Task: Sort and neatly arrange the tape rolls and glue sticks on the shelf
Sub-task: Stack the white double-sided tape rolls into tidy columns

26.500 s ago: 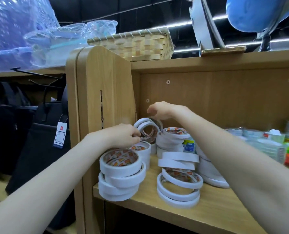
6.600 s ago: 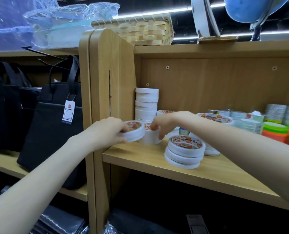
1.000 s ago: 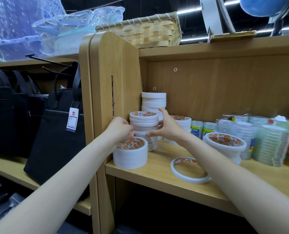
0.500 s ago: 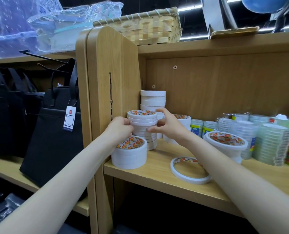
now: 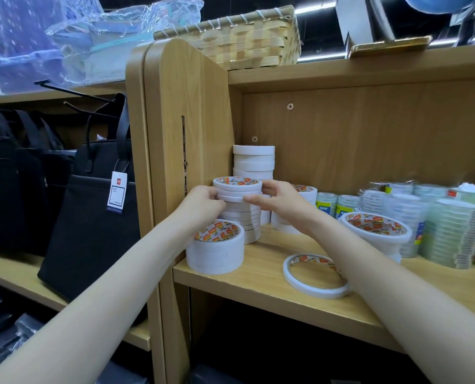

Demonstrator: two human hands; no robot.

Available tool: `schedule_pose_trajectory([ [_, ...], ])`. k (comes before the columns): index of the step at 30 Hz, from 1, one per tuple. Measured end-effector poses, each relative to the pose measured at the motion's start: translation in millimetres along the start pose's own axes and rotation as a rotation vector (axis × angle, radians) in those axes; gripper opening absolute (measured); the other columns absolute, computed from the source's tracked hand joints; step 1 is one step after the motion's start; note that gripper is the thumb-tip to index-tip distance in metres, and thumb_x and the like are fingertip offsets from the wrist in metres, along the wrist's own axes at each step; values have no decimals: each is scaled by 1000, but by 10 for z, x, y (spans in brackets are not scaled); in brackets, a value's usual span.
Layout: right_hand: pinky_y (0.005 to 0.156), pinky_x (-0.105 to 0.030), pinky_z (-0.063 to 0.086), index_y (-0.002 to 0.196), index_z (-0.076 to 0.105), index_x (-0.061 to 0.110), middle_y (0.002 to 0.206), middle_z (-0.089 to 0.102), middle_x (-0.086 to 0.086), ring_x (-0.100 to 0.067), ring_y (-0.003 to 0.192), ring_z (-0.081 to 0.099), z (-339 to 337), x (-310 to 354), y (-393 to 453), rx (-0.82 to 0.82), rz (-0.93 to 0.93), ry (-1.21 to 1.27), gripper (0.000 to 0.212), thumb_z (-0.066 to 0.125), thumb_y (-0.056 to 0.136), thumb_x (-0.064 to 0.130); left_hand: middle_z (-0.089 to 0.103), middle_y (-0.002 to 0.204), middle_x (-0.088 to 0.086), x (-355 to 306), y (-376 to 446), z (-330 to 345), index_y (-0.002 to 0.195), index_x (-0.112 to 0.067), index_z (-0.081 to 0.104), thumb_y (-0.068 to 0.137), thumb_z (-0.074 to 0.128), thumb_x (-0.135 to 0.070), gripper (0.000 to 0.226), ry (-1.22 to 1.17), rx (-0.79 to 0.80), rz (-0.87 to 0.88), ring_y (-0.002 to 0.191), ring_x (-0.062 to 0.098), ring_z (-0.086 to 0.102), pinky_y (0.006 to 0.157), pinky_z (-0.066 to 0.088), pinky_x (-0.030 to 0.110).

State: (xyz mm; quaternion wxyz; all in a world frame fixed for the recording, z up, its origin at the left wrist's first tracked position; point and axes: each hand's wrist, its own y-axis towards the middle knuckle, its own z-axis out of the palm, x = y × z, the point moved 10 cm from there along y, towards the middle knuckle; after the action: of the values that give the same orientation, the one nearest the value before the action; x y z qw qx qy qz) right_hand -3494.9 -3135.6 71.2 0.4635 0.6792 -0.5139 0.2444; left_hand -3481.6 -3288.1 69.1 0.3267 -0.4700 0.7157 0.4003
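White tape stack (image 5: pixel 237 206) standing on the wooden shelf (image 5: pixel 261 284), left hand (image 5: pixel 203 203) and right hand (image 5: pixel 279 200) curling around its top rolls from both sides, thin tape ring (image 5: pixel 314 275) lying flat just right of the stack.

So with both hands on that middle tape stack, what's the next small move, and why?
Probably nudge the top rolls level with the rest of the stack. The left hand and right hand grip the upper rolls of the tape stack, which sit offset from those below. The flat loose roll on the shelf can wait.
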Motion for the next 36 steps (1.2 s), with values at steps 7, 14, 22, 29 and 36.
schedule_pose_trajectory([
  [7, 91, -29, 47, 120, 59, 13, 116, 61, 4, -10, 109, 54, -56, 51, 3, -119, -7, -98, 51, 74, 76, 35, 62, 88, 14, 14, -11, 11, 83, -15, 68, 84, 44, -3, 27, 12, 13, 12, 83, 22, 56, 85, 47, 38],
  [14, 98, -26, 34, 147, 23, 15, 146, 36, -2, -17, 130, 39, -43, -10, -6, -101, 45, -73, 91, 72, 76, 43, 64, 105, 6, 33, -62, -31, 108, -14, 66, 90, 47, -5, 27, 20, -5, 9, 104, 24, 61, 94, 48, 38],
  [22, 102, -31, 36, 144, 29, 17, 142, 40, -3, -19, 127, 42, -23, 22, 10, -123, 16, -168, 93, 82, 68, 31, 62, 90, 10, 34, -54, 57, 77, -23, 60, 91, 44, -2, 30, 139, 65, 31, 85, 20, 59, 76, 42, 26],
  [29, 89, -26, 36, 142, 32, 21, 137, 43, -2, -11, 116, 43, -32, -37, -1, -85, 34, -54, 84, 76, 73, 39, 65, 94, 12, 103, -33, -65, 96, -14, 64, 90, 50, -4, 18, 30, -1, -34, 99, 22, 64, 96, 48, 40],
  [36, 91, -31, 50, 118, 61, 15, 109, 67, 1, -10, 102, 60, -117, -67, 33, -143, 20, -45, 54, 75, 72, 41, 64, 96, 1, 16, -71, 13, 92, -26, 65, 91, 47, -6, 27, 38, 44, -7, 98, 15, 59, 89, 46, 31],
])
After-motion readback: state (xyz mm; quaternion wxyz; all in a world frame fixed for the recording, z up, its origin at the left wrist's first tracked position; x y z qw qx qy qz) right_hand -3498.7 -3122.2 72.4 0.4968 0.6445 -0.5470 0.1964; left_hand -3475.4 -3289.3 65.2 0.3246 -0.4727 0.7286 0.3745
